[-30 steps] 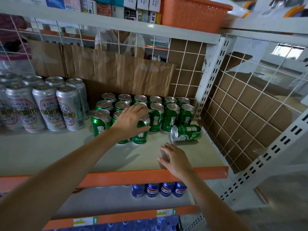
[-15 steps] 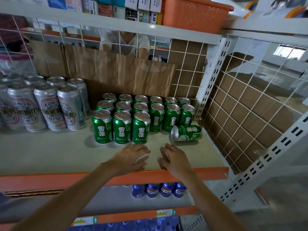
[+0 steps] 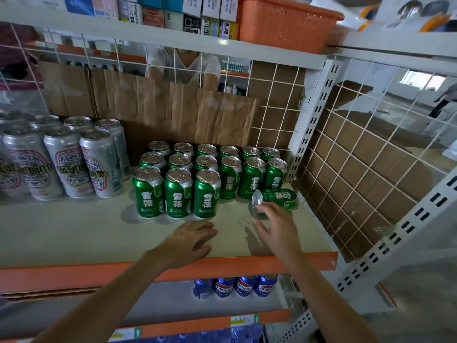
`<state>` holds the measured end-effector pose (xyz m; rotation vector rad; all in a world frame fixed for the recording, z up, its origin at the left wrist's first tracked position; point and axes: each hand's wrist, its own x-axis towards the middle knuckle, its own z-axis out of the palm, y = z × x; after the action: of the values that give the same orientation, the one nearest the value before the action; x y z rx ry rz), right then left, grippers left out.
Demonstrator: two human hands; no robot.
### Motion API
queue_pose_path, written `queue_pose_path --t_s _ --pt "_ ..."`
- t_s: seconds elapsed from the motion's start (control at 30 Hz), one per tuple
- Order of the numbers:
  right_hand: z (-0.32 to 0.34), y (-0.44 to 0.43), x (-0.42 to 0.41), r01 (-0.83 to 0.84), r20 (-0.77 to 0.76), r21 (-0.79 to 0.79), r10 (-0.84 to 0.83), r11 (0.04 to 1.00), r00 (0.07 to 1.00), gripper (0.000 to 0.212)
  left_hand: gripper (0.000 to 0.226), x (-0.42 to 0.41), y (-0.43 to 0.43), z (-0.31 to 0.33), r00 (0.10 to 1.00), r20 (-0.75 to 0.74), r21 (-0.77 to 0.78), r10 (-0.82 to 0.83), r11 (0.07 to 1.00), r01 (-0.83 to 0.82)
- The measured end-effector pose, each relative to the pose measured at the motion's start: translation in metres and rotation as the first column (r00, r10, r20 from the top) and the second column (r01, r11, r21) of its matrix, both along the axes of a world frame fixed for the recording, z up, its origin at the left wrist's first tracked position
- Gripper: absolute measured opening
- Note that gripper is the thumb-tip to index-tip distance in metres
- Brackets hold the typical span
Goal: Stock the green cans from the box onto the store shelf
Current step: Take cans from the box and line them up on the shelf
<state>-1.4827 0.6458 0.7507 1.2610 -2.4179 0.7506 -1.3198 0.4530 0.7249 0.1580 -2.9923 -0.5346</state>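
Looking down at a store shelf [image 3: 74, 233], I had both bare hands out over its pale board. My left hand [image 3: 190, 241] lay palm down near the orange front edge, fingers straight and slightly spread, holding nothing. My right hand [image 3: 277, 231] reached forward with its fingers loosely spread and their tips right at the lid end of a single green can [image 3: 277, 198]. I could not tell whether they touched it, and nothing was gripped. That can lay on its side near the wire mesh panel [image 3: 371, 157] on the right, lid pointing left, just in front of the upright green cans [image 3: 178, 191]. These stood in rows at the back right of the shelf, against a sheet of brown cardboard [image 3: 173, 112]: six at the back, six in the middle and three in front at the left. Taller silver cans [image 3: 71, 164] stood to their left. An orange basket [image 3: 284, 23] sat on the shelf above, and blue cans [image 3: 235, 285] stood on the shelf below.
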Motion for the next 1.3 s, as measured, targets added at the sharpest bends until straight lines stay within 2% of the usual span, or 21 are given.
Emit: queue_pose_path --t_s 0.07,0.17,0.27,0.4,0.63,0.73,1.03,1.2,1.3 --pt "0.010 0.005 -0.018 0.016 -0.018 0.024 -0.016 1.000 1.000 0.041 0.076 0.000 0.000 -0.001 1.000 0.001 0.009 0.008 1.000 -0.008" --pt "0.020 0.013 -0.045 0.035 -0.022 0.170 -0.032 0.985 0.999 0.062 0.063 -0.001 0.001 0.000 1.000 0.007 0.027 0.017 0.999 -0.017" --pt "0.028 0.017 -0.069 0.058 0.010 0.352 -0.066 0.934 0.998 0.080 0.069 -0.001 0.001 0.000 1.000 0.017 0.028 0.021 0.999 -0.022" --pt "0.032 0.015 -0.085 0.029 0.052 0.470 -0.061 0.882 0.997 0.086 0.070 -0.001 0.001 0.001 0.999 0.012 0.047 0.035 0.998 -0.036" --pt "0.032 0.006 -0.093 -0.052 0.136 0.432 -0.008 0.900 0.991 0.082 0.063 0.000 0.002 0.004 0.999 0.020 0.049 0.042 0.998 -0.043" --pt "0.033 0.006 -0.093 -0.055 0.124 0.415 0.003 0.908 0.992 0.079 0.050 0.001 0.003 0.005 0.999 0.018 0.045 0.040 0.998 -0.041" --pt "0.035 0.009 -0.080 -0.026 0.086 0.424 -0.012 0.905 0.996 0.079 0.048 0.002 0.005 0.011 0.998 0.044 0.054 0.050 0.997 -0.052" --pt "0.040 0.010 -0.061 -0.028 0.070 0.394 0.000 0.919 0.998 0.080 0.054 0.002 0.004 0.013 0.997 0.042 0.080 0.057 0.995 -0.060" --pt "0.043 0.010 -0.045 -0.042 0.059 0.388 0.021 0.921 0.998 0.080 0.081 0.003 0.005 0.017 0.999 0.024 0.138 0.046 0.989 -0.049"
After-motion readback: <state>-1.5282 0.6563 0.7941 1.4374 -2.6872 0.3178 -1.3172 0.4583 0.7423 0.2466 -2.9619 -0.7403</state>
